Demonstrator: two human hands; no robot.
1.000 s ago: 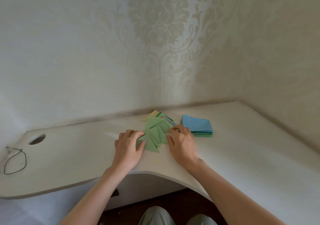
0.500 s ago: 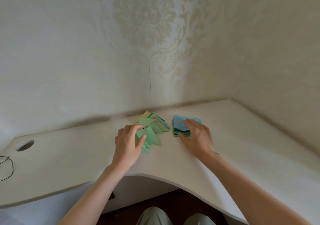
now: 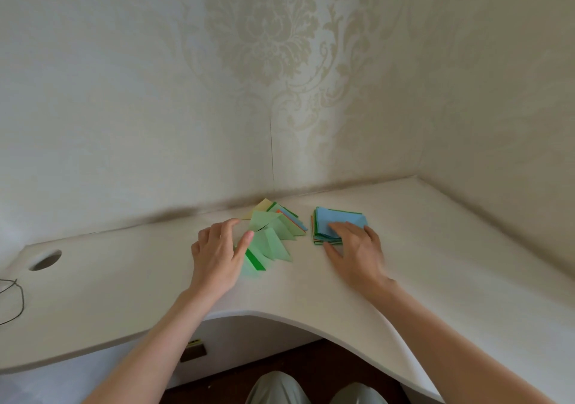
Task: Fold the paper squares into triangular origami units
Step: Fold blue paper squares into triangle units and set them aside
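Note:
A fan of folded triangular units (image 3: 273, 238), mostly light green with a yellow one at the back, lies near the desk's far corner. My left hand (image 3: 217, 251) rests at its left edge, thumb and fingers around the nearest green units. To the right sits a stack of paper squares (image 3: 337, 221) with a blue sheet on top. My right hand (image 3: 357, 248) lies flat on the front of that stack, fingertips pressing the blue top sheet.
The white corner desk (image 3: 435, 263) has a curved cut-out front edge near my knees. A round cable hole (image 3: 45, 260) and a thin black cord (image 3: 12, 301) are at the far left. Patterned walls close in behind and to the right.
My right hand left the green folded units and moved right onto the blue stack, then slid toward its front edge. My left hand stayed at the folded pile, which spread slightly.

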